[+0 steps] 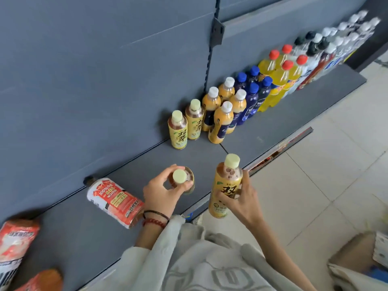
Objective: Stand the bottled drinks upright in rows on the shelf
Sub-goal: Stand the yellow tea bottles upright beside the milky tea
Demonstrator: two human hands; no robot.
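My left hand [165, 194] is near the centre of the view, a little toward 6 o'clock. Its fingers and thumb are curled around the shoulder of a tea bottle [179, 176], which I see from straight above, pale cap up. This bottle is upright over the grey shelf [210, 156]; I cannot tell if its bottom touches the shelf.

My right hand [243, 200] is at 3 o'clock from the left hand. It wraps around the yellow label of a second tea bottle [228, 175]. The cap points to 12 o'clock, slightly tilted, and the lower part hangs over the front edge of the shelf.

At 12 o'clock from my left hand, two standing tea bottles [178, 131] are against the back panel, just beside each other. The row continues toward 2 o'clock with the orange juice bottles [221, 124], then the dark blue bottles [252, 95], then the yellow soda bottles [277, 80] with red caps. The bottles further along are too blurred to name.

At 9 o'clock from my left hand, a red-and-white bottle [114, 199] lies on its side on the shelf, dark cap toward the back panel. More red-and-white bottles [16, 242] lie at 8 o'clock of the view. On my left wrist are dark and red bracelets [156, 219]. A cardboard box [354, 250] is on the floor at 4 o'clock.
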